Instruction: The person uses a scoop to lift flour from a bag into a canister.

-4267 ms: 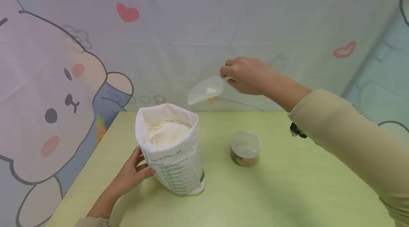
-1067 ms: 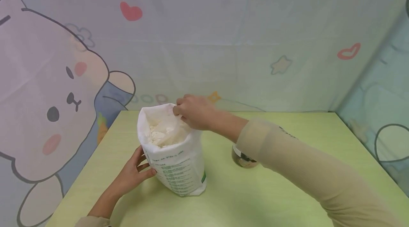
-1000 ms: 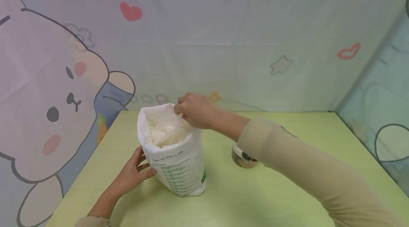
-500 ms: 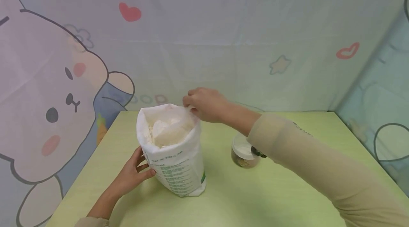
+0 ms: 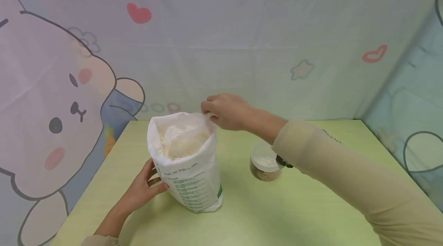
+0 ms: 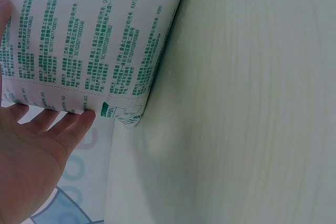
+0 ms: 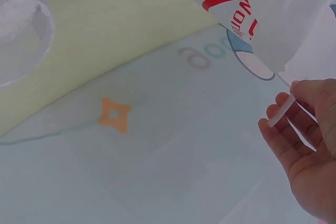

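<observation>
A white bag (image 5: 190, 177) with green print stands upright on the table, its top gaping and cream-white powder that looks like flour inside. My left hand (image 5: 142, 192) holds the bag's left side, thumb on the front and fingers round the side. In the left wrist view, the left hand (image 6: 37, 156) has its fingertips against the printed bag (image 6: 89, 35). Above the bag's right rim, my right hand (image 5: 228, 111) pinches the handle of a translucent plastic scoop (image 5: 187, 144), whose bowl is down in the bag. The right wrist view shows the handle end (image 7: 282, 109) between thumb and fingers.
A clear round tub (image 5: 265, 165) with a brownish lower part and white powder inside stands right of the bag, partly behind the right sleeve (image 5: 332, 161). A printed cloth backdrop (image 5: 249, 46) rises behind the pale yellow-green table (image 5: 263, 215).
The scoop has gone from above the bag down into it; in the last second the right hand has shifted up and right. The tub now shows white powder. The left hand stays put.
</observation>
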Demonstrator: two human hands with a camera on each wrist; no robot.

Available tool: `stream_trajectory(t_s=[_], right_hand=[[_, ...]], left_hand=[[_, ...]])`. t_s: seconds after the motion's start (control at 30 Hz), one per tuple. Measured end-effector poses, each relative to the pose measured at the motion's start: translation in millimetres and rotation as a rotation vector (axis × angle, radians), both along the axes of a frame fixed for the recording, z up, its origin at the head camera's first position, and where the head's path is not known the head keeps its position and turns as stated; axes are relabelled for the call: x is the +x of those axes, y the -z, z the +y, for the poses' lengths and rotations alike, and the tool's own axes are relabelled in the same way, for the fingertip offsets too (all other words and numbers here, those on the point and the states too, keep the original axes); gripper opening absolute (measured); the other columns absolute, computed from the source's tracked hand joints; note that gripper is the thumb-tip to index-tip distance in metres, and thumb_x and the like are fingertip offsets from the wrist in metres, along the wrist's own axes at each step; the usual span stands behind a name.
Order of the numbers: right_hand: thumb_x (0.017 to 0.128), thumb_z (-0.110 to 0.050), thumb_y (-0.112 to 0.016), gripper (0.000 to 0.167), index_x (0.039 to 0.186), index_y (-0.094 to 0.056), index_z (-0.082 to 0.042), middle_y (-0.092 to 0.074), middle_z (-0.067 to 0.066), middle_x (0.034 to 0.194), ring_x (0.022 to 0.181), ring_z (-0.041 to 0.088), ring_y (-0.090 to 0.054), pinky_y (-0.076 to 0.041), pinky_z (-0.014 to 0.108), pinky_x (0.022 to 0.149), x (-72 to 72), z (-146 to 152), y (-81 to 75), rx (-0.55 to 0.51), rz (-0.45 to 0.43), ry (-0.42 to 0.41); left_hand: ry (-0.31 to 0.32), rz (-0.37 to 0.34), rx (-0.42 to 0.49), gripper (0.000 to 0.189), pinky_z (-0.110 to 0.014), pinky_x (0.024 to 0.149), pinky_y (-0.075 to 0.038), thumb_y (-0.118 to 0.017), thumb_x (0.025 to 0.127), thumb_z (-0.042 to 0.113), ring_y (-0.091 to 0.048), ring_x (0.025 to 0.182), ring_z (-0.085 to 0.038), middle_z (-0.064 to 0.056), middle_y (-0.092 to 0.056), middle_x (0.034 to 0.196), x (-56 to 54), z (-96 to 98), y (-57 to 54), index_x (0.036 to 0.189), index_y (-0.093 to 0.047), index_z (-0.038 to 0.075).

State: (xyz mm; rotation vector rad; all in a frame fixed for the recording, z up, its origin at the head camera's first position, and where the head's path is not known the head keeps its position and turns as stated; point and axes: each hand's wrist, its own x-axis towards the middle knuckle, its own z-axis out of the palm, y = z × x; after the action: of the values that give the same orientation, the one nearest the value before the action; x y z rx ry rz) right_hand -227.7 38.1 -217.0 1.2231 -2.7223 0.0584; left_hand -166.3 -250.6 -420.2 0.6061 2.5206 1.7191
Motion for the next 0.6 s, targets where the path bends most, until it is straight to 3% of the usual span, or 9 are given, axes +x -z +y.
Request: stream_trajectory(t_s=[0.6], right_hand=[[0.087, -0.005, -0.059, 0.012, 0.099, -0.057, -0.008, -0.059, 0.005, 0.095, 0.084, 0.022, -0.057, -0.05, 0.034, 0.074, -2.1, 16, -7.3, -0.041, 0.027, -0.014]], left_hand=[[-0.004, -0.009, -0.003, 0.086, -0.013, 0.092, -0.041, -0.069, 0.082, 0.011, -0.03, 0.128, -0.04, -0.017, -0.024, 0.146, 2.2, 1.0, -3.5, 0.147, -0.012, 0.011]])
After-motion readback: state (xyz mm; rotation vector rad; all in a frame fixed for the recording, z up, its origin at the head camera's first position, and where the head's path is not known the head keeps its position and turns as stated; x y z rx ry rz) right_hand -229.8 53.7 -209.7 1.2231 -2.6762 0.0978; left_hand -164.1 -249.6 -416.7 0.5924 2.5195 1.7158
